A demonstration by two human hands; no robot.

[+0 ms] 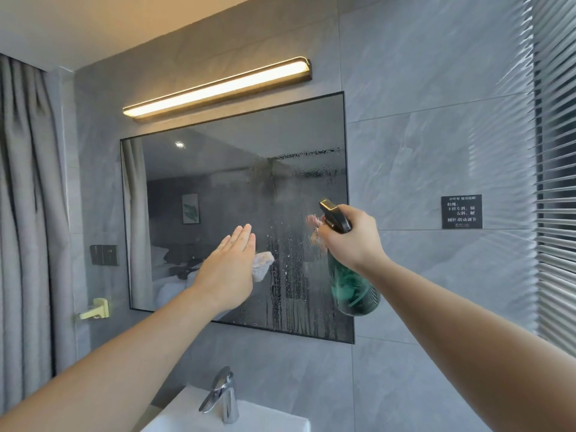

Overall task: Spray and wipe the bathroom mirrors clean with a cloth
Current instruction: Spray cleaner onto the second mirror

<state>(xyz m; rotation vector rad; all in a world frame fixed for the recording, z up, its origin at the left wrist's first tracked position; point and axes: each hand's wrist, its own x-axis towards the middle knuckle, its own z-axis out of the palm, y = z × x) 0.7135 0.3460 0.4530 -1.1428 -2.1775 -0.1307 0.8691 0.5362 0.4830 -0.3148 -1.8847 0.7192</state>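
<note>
A black-framed mirror (218, 182) hangs on the grey tiled wall, and its right half is wet with spray drops and runs. With straight fingers, my left hand (229, 269) presses a pale cloth (263, 265) flat against the glass near the middle. My right hand (352, 236) grips the neck of a green spray bottle (352, 291). The bottle's black nozzle (330, 210) points at the mirror's right side. Most of the cloth is hidden behind my left hand.
A lit bar lamp (218, 88) sits above the mirror. Below are a chrome tap (223, 394) and a white basin (243, 416). A grey curtain (28, 213) hangs at the left, window blinds (554, 182) at the right, a black sign (461, 212) on the wall.
</note>
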